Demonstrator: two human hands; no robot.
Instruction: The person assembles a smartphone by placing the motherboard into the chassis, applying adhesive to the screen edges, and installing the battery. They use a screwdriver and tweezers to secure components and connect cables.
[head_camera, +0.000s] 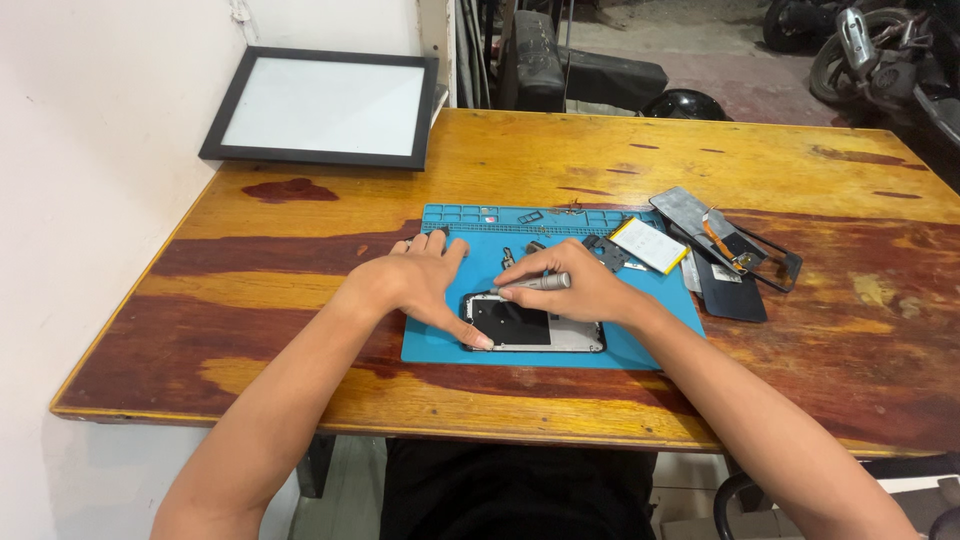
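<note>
An opened phone frame (533, 328) with a dark inner plate lies on a blue repair mat (640, 345) at the table's middle. My left hand (418, 285) rests flat on the mat, its thumb pressing the frame's lower left corner. My right hand (580, 285) grips a small grey screwdriver (540, 284), which lies almost level with its tip at the frame's top left edge. Small dark parts (607, 252) sit on the mat just beyond my hands.
A white battery (650, 244), a dark back cover (728, 297) and a screen frame with an orange flex (735, 240) lie right of the mat. A black-framed panel (325, 105) leans at the wall, far left. Beyond the wooden table (800, 160) stand motorcycles (880, 55).
</note>
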